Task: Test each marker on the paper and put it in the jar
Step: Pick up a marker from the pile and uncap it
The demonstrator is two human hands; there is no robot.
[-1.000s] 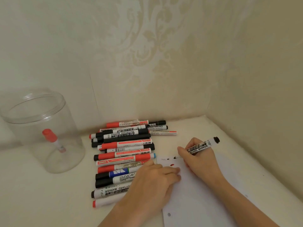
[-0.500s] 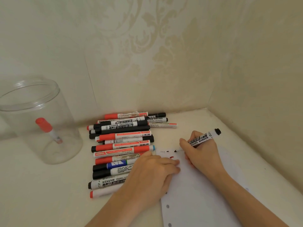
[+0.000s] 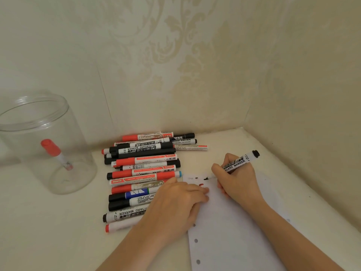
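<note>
The head view looks down at a cream-coloured table [image 3: 48, 231] set into a corner of pale patterned wallpaper [image 3: 175, 55]. The right hand [image 3: 237, 180] grips a black-and-white whiteboard marker [image 3: 237, 163], fingers and thumb curled round its barrel; the marker slants with its black end cap up toward the far right and its tip down on the far-left part of a white hole-punched sheet of paper [image 3: 234, 231]. A black mark sits on the paper at the tip, with a small red mark just nearer and a handwritten number to the left of it. The left hand [image 3: 175, 208] lies palm down with its fingers loosely bent, pressing the left edge of the paper; it holds nothing that can be seen. It also covers the right ends of some markers in the heap.

Left of the paper lies a pile of red, black and blue capped markers [image 3: 144, 177], stacked side by side and stretching from the near edge to the far wall. Well apart at the far left stands a clear round plastic jar [image 3: 74, 145], open at the top. Inside it a single red-capped white marker [image 3: 56, 153] leans tilted, cap upward.
</note>
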